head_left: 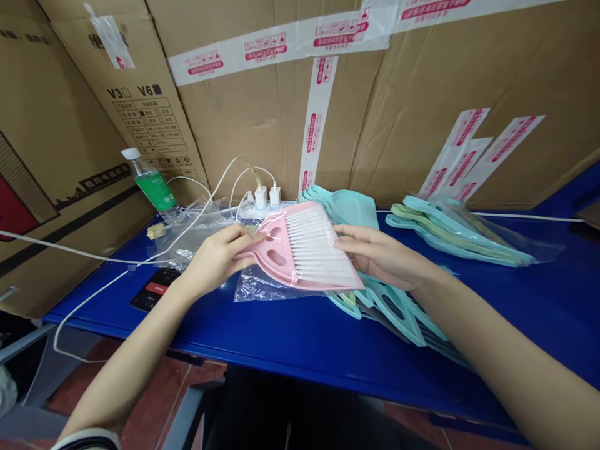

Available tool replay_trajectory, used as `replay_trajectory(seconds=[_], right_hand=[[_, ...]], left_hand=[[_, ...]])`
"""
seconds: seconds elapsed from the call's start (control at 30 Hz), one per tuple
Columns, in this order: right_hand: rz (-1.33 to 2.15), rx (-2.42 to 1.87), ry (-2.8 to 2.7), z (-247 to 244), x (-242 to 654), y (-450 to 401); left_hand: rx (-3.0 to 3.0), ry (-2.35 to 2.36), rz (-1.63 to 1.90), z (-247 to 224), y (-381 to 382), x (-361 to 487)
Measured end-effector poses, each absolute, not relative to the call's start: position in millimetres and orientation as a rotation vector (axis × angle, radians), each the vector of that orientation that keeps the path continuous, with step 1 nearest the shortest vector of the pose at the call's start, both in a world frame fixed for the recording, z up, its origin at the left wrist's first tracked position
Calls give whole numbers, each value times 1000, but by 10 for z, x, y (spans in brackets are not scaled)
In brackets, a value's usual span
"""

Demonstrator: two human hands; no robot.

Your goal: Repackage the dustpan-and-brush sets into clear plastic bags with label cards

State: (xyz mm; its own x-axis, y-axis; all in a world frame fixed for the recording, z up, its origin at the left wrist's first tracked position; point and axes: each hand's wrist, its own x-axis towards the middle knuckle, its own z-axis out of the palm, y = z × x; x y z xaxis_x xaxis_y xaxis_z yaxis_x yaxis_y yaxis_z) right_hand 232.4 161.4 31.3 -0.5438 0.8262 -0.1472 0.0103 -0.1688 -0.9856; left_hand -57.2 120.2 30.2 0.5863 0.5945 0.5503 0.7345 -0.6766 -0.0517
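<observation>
one pink dustpan-and-brush set point(300, 247) lies between the two hands, directly ahead of the person. its long axis runs from left to right, with the handle at the left end and the white bristles point(316, 250) fanning out toward the right. neither hand is clearly nearer, as each is at one end of the set. the left hand point(220, 256) grasps the handle, thumb above and fingers below. the right hand point(389, 256) has its fingers against the bristle end; i cannot tell whether it grips or only steadies it. clear plastic point(255, 290) shows below the set's near edge; how far it wraps round is unclear. the set is over the blue table point(253, 331), though contact is hidden. teal dustpans point(359, 209) lie behind the set, and more teal pieces point(394, 306) lie to its right, on the near side. a phone point(150, 297) lies to the set's left.
</observation>
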Motion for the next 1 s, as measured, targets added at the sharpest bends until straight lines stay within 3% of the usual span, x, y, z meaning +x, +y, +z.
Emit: replay_trajectory(seconds=[0.33, 0.6, 1.0], right_hand=[[1778, -945, -1616, 255, 2366, 1615], [1761, -978, -1480, 257, 2380, 1640], [1500, -999, -1425, 328, 2556, 1782]], left_hand=[[-2376, -1192, -876, 180, 1172, -529], [-2195, -1103, -522, 284, 1152, -560], [-1991, -1719, 161, 443, 1094, -779]])
